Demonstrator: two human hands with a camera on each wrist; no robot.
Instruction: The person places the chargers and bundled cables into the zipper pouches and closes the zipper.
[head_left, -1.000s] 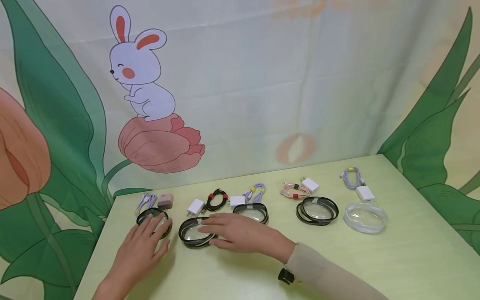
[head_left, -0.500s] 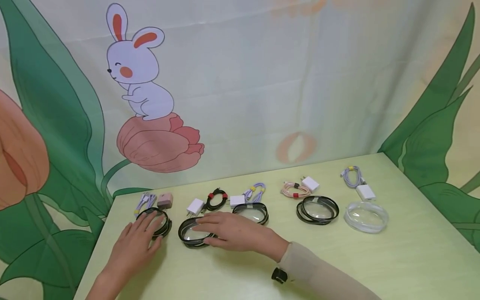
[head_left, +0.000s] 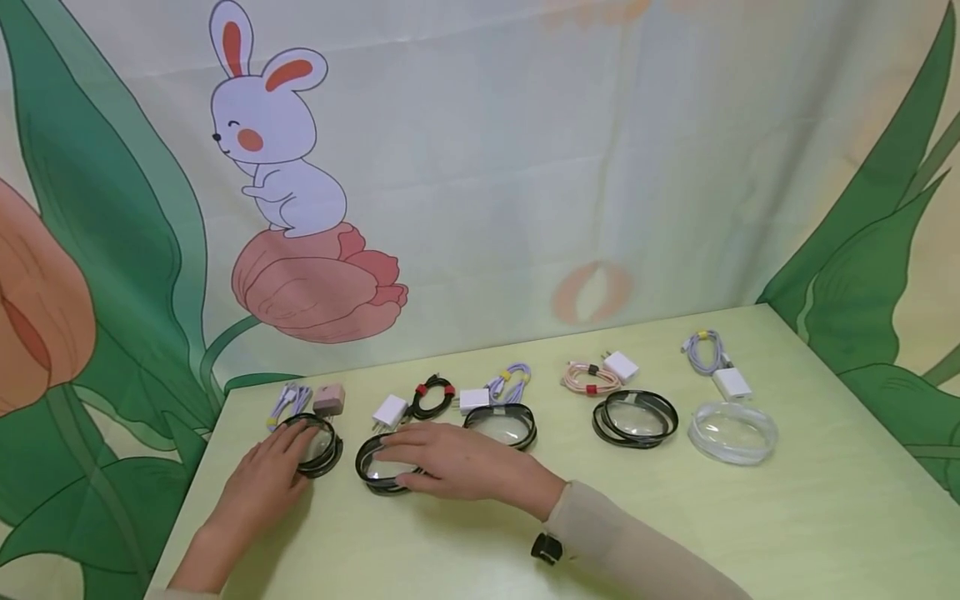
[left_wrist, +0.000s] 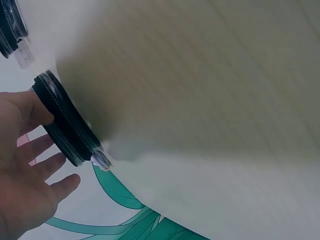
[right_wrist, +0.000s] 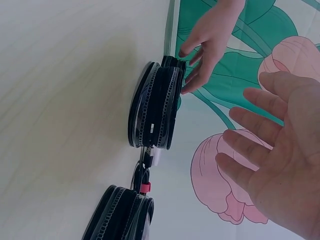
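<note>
Leftmost on the table lies a round clear zip pouch with black edging. My left hand reaches over its left side, fingers extended across the top and thumb at the near rim. In the left wrist view the thumb lies against the pouch's black zip band, the other fingers spread out. My right hand hovers over a second black-edged pouch and partly hides it. Seen from the right wrist, that hand is apart from the pouch, palm empty and fingers loosely straight.
Behind the pouches stand a pink charger plug, white plugs and coiled cables, among them a black one. Two more black-edged pouches and a clear-edged pouch lie rightward. A printed curtain hangs behind the table.
My left hand has shifted left and drawn its thumb in to the near rim of the leftmost pouch. The right hand has drifted slightly left, still over the second pouch.
</note>
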